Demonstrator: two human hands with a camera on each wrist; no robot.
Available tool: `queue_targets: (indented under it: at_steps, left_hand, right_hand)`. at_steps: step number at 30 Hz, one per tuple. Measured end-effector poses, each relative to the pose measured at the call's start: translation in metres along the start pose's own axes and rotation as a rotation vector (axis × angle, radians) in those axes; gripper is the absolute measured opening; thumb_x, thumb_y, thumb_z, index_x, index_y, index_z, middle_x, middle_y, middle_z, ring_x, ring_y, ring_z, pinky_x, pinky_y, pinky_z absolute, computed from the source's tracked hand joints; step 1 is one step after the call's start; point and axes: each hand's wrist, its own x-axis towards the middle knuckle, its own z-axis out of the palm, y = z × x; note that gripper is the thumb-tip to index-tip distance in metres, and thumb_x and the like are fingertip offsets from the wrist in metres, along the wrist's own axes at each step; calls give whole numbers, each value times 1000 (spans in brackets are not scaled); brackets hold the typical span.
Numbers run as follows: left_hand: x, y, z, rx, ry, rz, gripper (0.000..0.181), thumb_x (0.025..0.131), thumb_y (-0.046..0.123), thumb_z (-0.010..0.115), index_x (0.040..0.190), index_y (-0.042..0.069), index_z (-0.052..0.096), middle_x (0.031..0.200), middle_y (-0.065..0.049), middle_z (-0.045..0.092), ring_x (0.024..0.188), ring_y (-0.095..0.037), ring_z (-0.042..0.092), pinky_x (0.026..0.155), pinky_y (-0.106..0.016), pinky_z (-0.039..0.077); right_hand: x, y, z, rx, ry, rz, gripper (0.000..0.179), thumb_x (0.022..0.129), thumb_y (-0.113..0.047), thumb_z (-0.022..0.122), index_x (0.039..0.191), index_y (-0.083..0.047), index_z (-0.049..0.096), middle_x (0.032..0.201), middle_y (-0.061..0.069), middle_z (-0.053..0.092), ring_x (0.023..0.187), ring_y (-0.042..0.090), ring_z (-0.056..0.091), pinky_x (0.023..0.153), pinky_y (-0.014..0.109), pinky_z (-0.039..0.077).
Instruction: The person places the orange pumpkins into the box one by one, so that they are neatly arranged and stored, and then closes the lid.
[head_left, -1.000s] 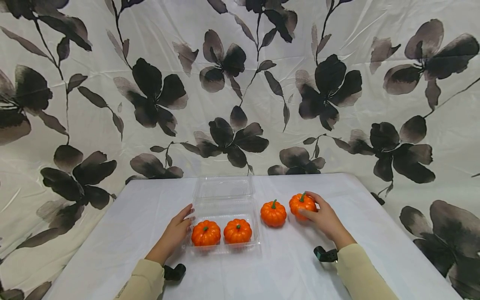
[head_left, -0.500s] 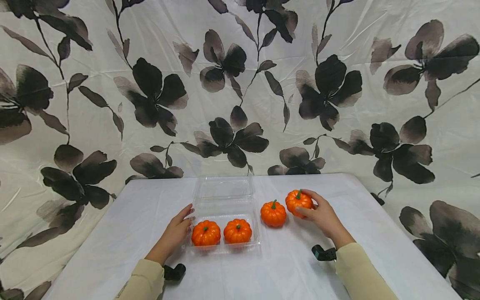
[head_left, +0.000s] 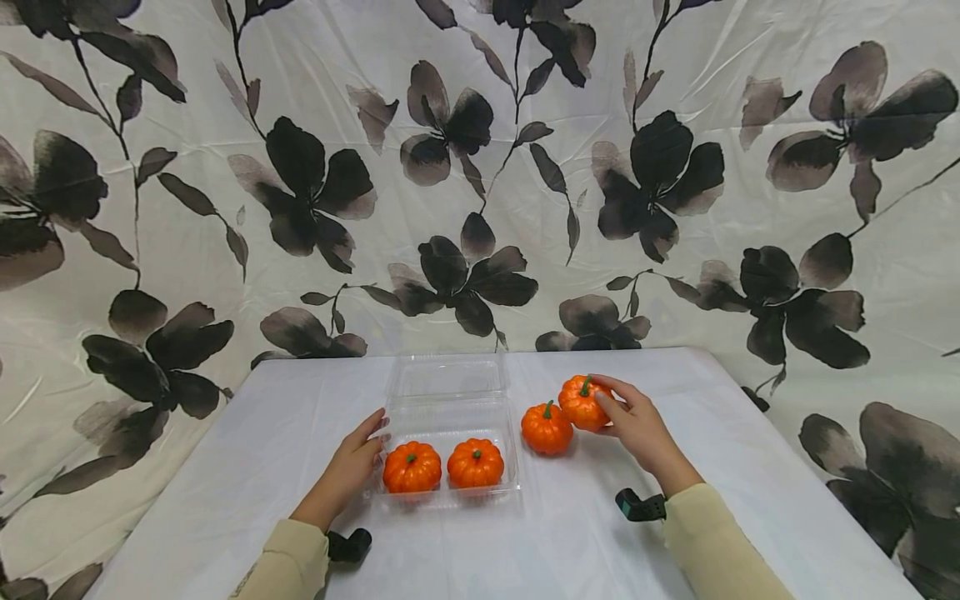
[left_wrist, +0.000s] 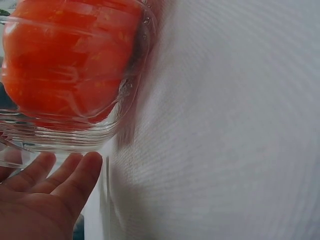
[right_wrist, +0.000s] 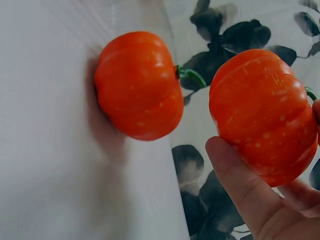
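Note:
My right hand (head_left: pixel 637 429) grips a small orange pumpkin (head_left: pixel 581 403) with a green stem, thumb and fingers on its sides. The right wrist view shows this held pumpkin (right_wrist: pixel 265 117) raised clear of the white tabletop. Just left of it, a second pumpkin (head_left: pixel 547 428) stands on the table, partly overlapped in the head view. Two more pumpkins, a left one (head_left: pixel 412 467) and a right one (head_left: pixel 476 463), sit side by side in a clear plastic clamshell box (head_left: pixel 517 467). My left hand (head_left: pixel 352 458) touches the box's left side with extended fingers (left_wrist: pixel 82 175).
The box's clear lid (head_left: pixel 448 377) lies folded back toward the far table edge. A white cloth covers the table (head_left: pixel 585 542). Behind it hangs a pale curtain (head_left: pixel 555 275) with dark flowers. Each wrist wears a black device, such as the right one (head_left: pixel 640 505).
My right hand has lifted its pumpkin and carried it left and slightly up in the head view, closer to the standing pumpkin. My left hand and the box have stayed put.

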Motion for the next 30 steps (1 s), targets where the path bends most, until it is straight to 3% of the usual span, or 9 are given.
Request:
queue_targets:
  at_steps: [11,17,26,30]
  left_hand:
    - [-2,-1,-1,-2,11,11,57,100,14,36,154,8,22,155,-21,33,136,-40,42,108,-53,42]
    - [-1,0,0,2,9,7,57,100,15,37,154,9,22,155,-21,33,137,-41,41,108,-55,40]
    - [-1,-1,0,-16,5,11,56,100,15,37,154,9,22,155,-22,33,138,-41,40,109,-56,38]
    - [-1,-2,0,-16,5,17,56,100,15,37,154,8,22,154,-22,33,137,-41,40,109,-55,38]
  right_hand:
    - [-2,-14,10,-29,-35,-68,41,101,-26,50,141,-22,47,152,11,33,131,36,49,89,36,57]
    - [0,-13,16,-41,-37,-72,45,100,-27,52,144,-25,42,153,9,35,140,35,39,92,37,56]
    - [3,-14,25,-52,-60,-97,46,100,-30,52,144,-26,42,150,11,40,134,33,47,94,37,55]
    - [6,-15,29,-123,-49,-128,44,98,-34,54,141,-29,45,150,7,42,138,34,42,98,44,52]
